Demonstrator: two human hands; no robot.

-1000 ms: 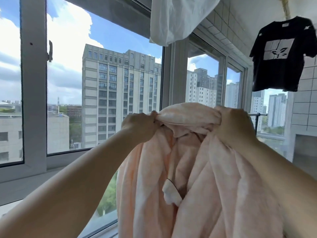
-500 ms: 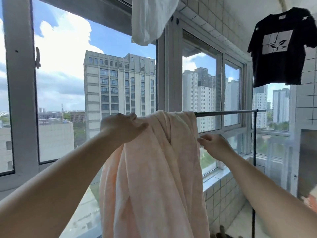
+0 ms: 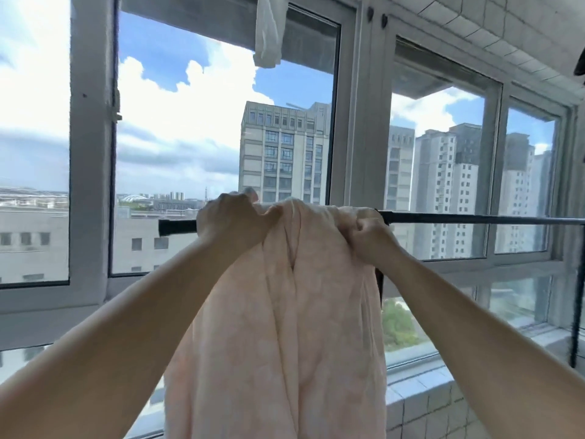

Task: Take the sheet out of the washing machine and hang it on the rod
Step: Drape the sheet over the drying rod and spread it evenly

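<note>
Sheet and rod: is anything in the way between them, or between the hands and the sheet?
Nothing visible. The sheet already drapes over the rod, and the left hand and right hand grip it directly.

One head-worn, wide-angle view, facing outward toward the windows.

The camera sits at head height and looks forward and only slightly down, along both forearms, which enter from the near bottom corners and meet mid-frame. The left hand [image 3: 232, 218] and right hand [image 3: 368, 237] are close to the lens, at arm's reach, on the sheet [image 3: 285, 327] over the rod [image 3: 474, 220], which crosses the frame level from centre-left to the right edge. Beyond lie the window frame [image 3: 357, 122] and far tower blocks [image 3: 285, 153]. Straight lines bow toward the edges. No second view shares the scene.
</note>
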